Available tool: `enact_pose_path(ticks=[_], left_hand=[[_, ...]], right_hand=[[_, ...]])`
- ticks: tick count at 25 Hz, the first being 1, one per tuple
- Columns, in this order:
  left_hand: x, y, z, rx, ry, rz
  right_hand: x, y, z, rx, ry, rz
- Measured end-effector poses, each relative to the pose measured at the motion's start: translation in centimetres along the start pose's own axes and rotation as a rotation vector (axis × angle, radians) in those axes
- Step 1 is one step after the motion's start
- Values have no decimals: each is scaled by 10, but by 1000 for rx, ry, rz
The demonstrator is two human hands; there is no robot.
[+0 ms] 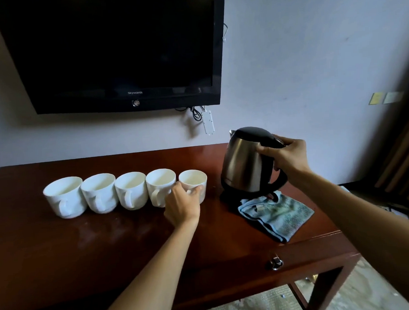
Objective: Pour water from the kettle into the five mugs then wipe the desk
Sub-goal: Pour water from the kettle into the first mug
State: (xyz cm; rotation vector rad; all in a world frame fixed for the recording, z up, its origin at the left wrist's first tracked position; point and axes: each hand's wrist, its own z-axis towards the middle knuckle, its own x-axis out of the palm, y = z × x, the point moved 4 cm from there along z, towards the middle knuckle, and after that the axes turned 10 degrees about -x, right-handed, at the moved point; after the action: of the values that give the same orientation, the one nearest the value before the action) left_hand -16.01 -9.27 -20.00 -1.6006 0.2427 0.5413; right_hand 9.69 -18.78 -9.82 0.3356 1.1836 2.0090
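right hand: the right hand (285,157) is curled round the black handle of the kettle (248,160), thumb over the top near the lid, fingers wrapped through the loop.
kettle: upright, seemingly seated on its dark base (245,195); brushed steel body, smooth black plastic lid, spout pointing away from the hand toward the mugs.
key relation: the mugs lie to the left of the right hand, in one row whose long axis runs straight on leftward; the nearest mug (193,181) stands just beside the kettle.
left hand: the left hand (183,203) holds that nearest mug, fingers and thumb cupping its side, likely steadying it for pouring.
mugs: five white glazed mugs (102,192), touching or nearly so, handles toward the person; whether they hold water I cannot tell.
cloth: a crumpled blue cloth (278,215), soft and woven, lies below the right hand, touching the base.
counter: glossy dark red-brown wood counter (85,242).
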Motion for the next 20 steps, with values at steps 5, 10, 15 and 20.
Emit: enact_pose_path(ticks=[5, 10, 15, 20], left_hand=[[4, 4, 6, 56, 85, -41], [5, 3, 8, 93, 99, -75], [7, 9, 8, 92, 94, -138], [3, 11, 4, 134, 53, -171]], right_hand=[[-14, 27, 5, -52, 13, 41], [-23, 31, -21, -25, 94, 26], [-19, 32, -47, 15, 134, 12], [-14, 36, -54, 30, 165, 3]])
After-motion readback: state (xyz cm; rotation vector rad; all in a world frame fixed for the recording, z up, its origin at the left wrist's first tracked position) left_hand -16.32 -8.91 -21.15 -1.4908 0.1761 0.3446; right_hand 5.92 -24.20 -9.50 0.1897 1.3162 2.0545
